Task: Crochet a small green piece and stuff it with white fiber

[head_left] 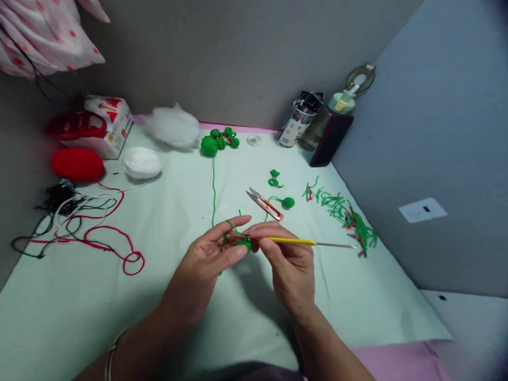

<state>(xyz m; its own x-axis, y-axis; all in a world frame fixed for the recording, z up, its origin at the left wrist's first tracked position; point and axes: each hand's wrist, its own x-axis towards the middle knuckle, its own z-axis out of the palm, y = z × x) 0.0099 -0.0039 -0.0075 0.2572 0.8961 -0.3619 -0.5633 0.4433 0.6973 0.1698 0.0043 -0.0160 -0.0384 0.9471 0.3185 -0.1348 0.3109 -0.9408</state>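
Note:
My left hand (211, 253) pinches a small green crochet piece (245, 244) between thumb and fingers, and green yarn runs over its raised index finger. In my right hand (288, 262) is a crochet hook (294, 241) with a yellow grip, held level between thumb and fingers. The hook's left end meets the green piece; its other metal end points right. From the fingers a green strand leads back to a ball of green yarn (209, 146). Just beyond my hands lie orange-handled thread snips (265, 204) and a small green crocheted ball (287, 203) with a yarn tail.
Left on the table (105, 313) are red yarn (77, 165), white yarn (142, 163), tangled strands (88, 225), a tissue box (113, 127) and white stuffing (172, 126). Green scraps (341, 211) lie right. A pen holder (296, 125) and bottle (342, 103) stand at the back.

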